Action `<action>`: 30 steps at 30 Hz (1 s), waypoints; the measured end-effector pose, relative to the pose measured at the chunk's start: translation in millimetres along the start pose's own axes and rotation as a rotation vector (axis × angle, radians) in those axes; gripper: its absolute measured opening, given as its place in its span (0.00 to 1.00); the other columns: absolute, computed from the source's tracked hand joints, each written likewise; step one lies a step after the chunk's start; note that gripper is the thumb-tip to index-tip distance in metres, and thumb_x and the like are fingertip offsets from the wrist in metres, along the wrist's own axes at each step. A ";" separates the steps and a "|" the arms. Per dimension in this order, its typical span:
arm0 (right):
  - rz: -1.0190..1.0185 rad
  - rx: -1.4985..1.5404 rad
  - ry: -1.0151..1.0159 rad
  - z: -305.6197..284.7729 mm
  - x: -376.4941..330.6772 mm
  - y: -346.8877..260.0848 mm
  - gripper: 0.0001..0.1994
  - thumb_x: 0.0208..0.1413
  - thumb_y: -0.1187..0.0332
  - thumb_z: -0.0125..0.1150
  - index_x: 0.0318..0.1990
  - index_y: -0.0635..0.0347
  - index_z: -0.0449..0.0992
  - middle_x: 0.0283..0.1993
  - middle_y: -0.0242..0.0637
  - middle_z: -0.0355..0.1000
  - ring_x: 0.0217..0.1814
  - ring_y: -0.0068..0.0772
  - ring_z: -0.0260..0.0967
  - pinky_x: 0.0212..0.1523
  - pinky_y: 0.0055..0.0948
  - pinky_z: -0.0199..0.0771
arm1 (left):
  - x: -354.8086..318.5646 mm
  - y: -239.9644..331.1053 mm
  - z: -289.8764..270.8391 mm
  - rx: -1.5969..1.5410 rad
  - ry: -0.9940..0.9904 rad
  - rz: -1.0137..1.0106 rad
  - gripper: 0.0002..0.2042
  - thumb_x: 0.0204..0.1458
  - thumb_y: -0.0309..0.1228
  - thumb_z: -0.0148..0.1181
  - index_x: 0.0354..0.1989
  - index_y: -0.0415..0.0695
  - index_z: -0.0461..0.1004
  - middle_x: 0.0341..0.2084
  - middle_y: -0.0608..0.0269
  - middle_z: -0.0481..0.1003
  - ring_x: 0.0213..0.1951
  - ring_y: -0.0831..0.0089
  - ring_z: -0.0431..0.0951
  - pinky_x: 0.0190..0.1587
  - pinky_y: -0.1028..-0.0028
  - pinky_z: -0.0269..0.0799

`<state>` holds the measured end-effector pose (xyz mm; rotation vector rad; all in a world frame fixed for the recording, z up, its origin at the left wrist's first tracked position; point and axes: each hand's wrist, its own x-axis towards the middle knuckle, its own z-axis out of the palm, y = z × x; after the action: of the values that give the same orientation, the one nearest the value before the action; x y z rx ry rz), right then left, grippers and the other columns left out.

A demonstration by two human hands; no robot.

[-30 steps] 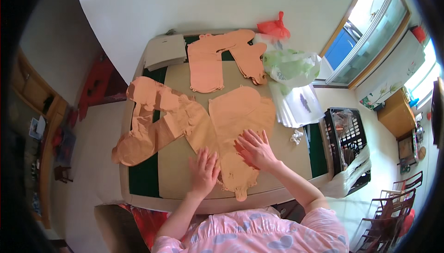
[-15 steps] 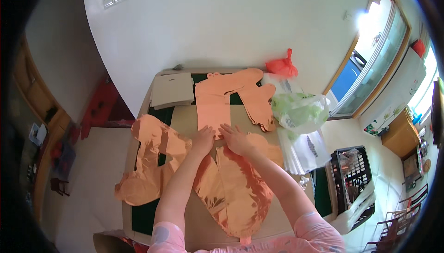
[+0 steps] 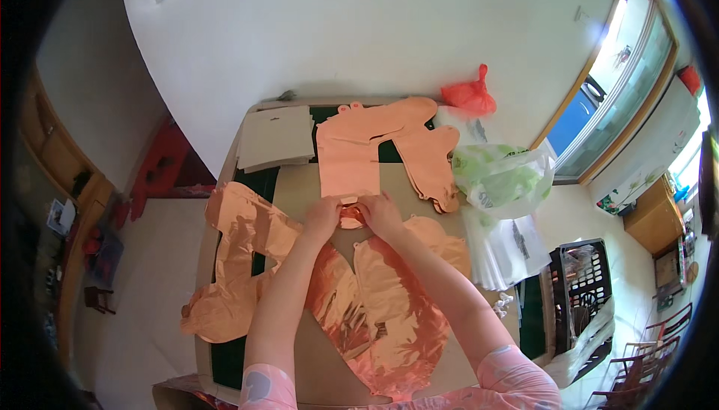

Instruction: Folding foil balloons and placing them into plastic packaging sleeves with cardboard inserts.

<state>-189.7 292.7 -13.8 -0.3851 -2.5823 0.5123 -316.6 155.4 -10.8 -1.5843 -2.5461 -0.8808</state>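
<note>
A flat copper-coloured foil balloon (image 3: 349, 166) lies in the middle of the table, matte side mostly up. My left hand (image 3: 323, 214) and my right hand (image 3: 380, 214) pinch its near edge from both sides, and a shiny strip of foil shows curled between them. Just below my wrists rests a larger shiny foil balloon (image 3: 378, 305), spread flat with a pointed near end. Another crinkled foil balloon (image 3: 236, 260) lies left of my left forearm. Beyond my right forearm, part of a further foil piece (image 3: 442, 241) shows.
A stack of grey-beige cardboard sheets (image 3: 275, 139) sits at the far left. At the right are a green-and-white plastic bag (image 3: 502, 178), clear plastic sleeves (image 3: 509, 253) and a red bag (image 3: 470, 95) behind. A black crate (image 3: 583, 305) stands beside the table.
Both hands have gone from pressing flat on the balloon's near edge to pinching and curling it up, baring a shiny strip. The view has shifted slightly.
</note>
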 end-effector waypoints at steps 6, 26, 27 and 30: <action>0.103 0.071 0.074 6.0 1.2 -6.0 0.06 0.57 0.66 0.56 0.34 0.57 0.76 0.30 0.46 0.75 0.37 0.50 0.73 0.57 0.50 0.66 | -0.1 8.1 -1.2 -0.119 0.122 -0.109 0.16 0.45 0.22 0.63 0.42 0.42 0.66 0.37 0.51 0.72 0.41 0.49 0.74 0.41 0.58 0.72; -0.146 0.498 0.110 -118.3 27.9 -31.6 0.32 0.53 0.64 0.66 0.64 0.62 0.61 0.57 0.46 0.69 0.65 0.42 0.61 0.62 0.36 0.64 | 9.2 117.6 -193.7 -0.498 0.388 0.241 0.07 0.48 0.21 0.63 0.36 0.42 0.77 0.31 0.62 0.76 0.32 0.68 0.75 0.33 0.73 0.72; -0.082 0.850 0.025 -106.0 28.6 -27.0 0.32 0.53 0.62 0.65 0.65 0.59 0.62 0.59 0.45 0.68 0.67 0.42 0.59 0.64 0.39 0.61 | 2.1 131.8 -207.6 -0.557 0.340 0.212 0.06 0.48 0.20 0.63 0.35 0.42 0.77 0.30 0.62 0.76 0.32 0.69 0.75 0.32 0.74 0.72; 0.035 1.023 -0.070 -51.8 16.6 75.1 0.28 0.55 0.59 0.61 0.63 0.55 0.66 0.61 0.42 0.68 0.70 0.41 0.57 0.68 0.47 0.53 | -11.6 198.7 -229.5 -0.514 0.355 0.438 0.08 0.45 0.18 0.62 0.34 0.43 0.76 0.32 0.62 0.76 0.34 0.66 0.75 0.36 0.70 0.71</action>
<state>-164.5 380.2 3.5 -0.0421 -2.0106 1.7307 -208.6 103.6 268.4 -1.7855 -1.7201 -1.6499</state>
